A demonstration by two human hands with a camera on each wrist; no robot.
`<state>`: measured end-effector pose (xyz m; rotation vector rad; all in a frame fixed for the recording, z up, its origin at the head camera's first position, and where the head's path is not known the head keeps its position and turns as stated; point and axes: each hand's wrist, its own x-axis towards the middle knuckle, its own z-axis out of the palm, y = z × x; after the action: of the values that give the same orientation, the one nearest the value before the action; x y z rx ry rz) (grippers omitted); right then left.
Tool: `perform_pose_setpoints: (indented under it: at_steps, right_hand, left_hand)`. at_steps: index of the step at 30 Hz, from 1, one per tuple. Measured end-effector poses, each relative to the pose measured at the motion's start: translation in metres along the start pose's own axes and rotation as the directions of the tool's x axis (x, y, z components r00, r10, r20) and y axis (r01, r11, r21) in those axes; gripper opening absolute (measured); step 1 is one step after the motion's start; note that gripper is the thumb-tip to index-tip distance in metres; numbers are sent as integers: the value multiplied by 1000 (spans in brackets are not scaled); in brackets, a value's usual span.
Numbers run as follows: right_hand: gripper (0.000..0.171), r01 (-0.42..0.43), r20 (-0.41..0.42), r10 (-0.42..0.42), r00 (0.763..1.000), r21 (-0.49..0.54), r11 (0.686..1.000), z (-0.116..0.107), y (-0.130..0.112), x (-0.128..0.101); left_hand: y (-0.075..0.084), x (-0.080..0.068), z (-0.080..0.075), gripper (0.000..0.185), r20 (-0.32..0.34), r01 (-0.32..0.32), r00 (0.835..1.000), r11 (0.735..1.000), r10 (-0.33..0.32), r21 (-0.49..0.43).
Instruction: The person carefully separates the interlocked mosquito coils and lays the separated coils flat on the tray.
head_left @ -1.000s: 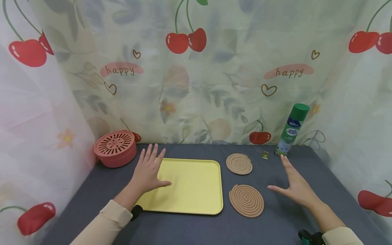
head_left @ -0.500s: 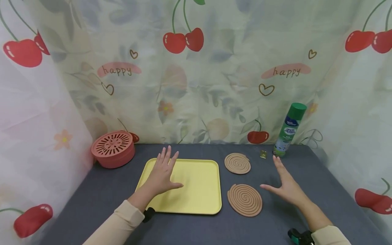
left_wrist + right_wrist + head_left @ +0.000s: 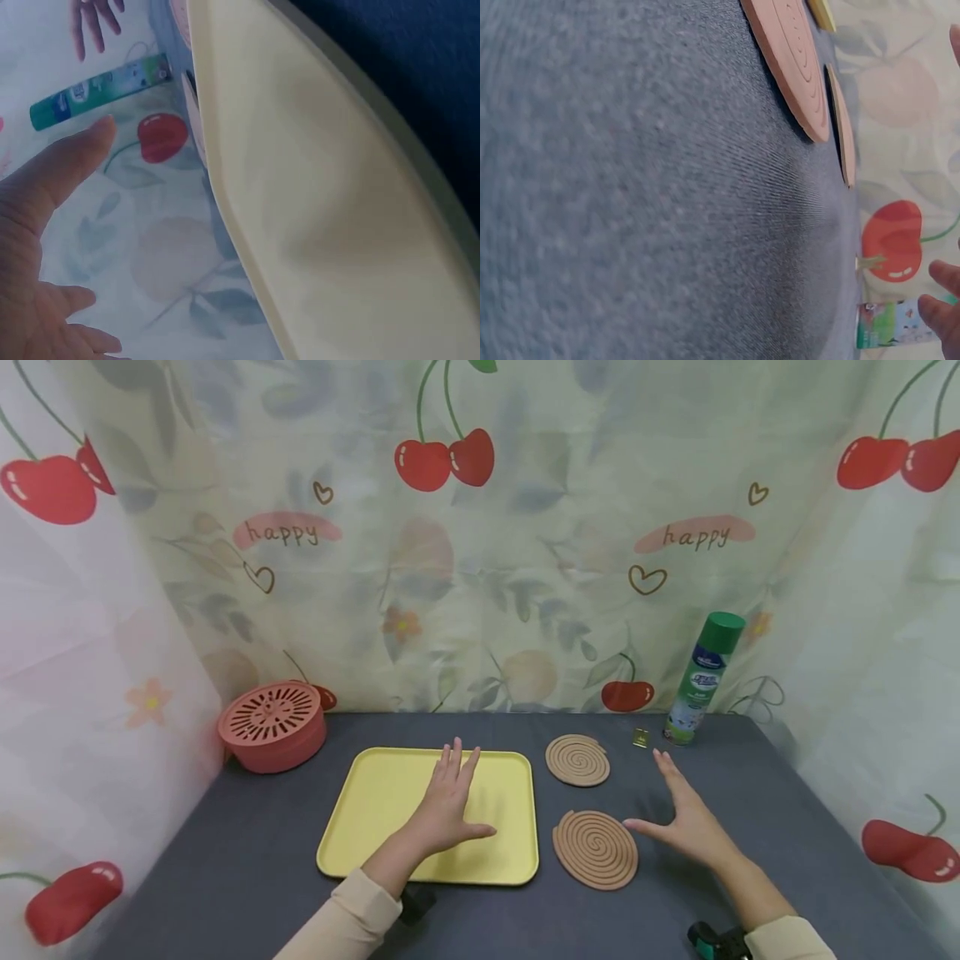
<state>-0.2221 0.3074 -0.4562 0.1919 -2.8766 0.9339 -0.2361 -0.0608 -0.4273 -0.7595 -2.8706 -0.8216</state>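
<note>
Both mosquito coils [image 3: 595, 847] lie on the table (apparently untouched) beside the empty yellow tray [image 3: 375, 814], while the left hand [image 3: 448, 804] and right hand [image 3: 686, 822] hover flat with spread fingers, holding nothing.

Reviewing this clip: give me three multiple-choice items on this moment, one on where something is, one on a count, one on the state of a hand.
1. Where is the left hand?
A. over the yellow tray
B. on the red vented container
C. round the green spray can

2. How many spiral coils lie on the grey table?
A. one
B. two
C. four

3. How is the right hand?
A. closed in a fist
B. pinching a coil
C. fingers spread, holding nothing

Answers:
1. A, the head view shows its palm above the tray's right half.
2. B, a far coil and a near coil lie right of the tray.
3. C, its fingers are straight, beside the near coil.
</note>
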Motion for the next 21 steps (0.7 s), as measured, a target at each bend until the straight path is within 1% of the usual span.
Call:
perform_pose_setpoints:
  at_steps: [3,10,12,18,21]
  right_hand:
    - [114,-6,-3,6,1000,12,1000,3,1,0]
    - [113,-43,-9,43,999,57,997,13,-4,1]
    - [112,-56,-18,57,998,68,996,15,-6,0]
    - [106,-93,-32,98,995,139,986,23,-5,-4]
    - [104,-97,-28,103,994,175,980,26,-4,-6]
  left_hand:
    - [3,0,7,110,11,-2,1000,999,3,-46]
    - [9,1,17,107,49,33,998,988,-26,-149]
    - [12,1,19,105,55,34,998,984,-25,-177]
    - [22,2,29,104,75,11,997,975,5,-220]
    - [27,5,35,103,66,10,998,971,6,-239]
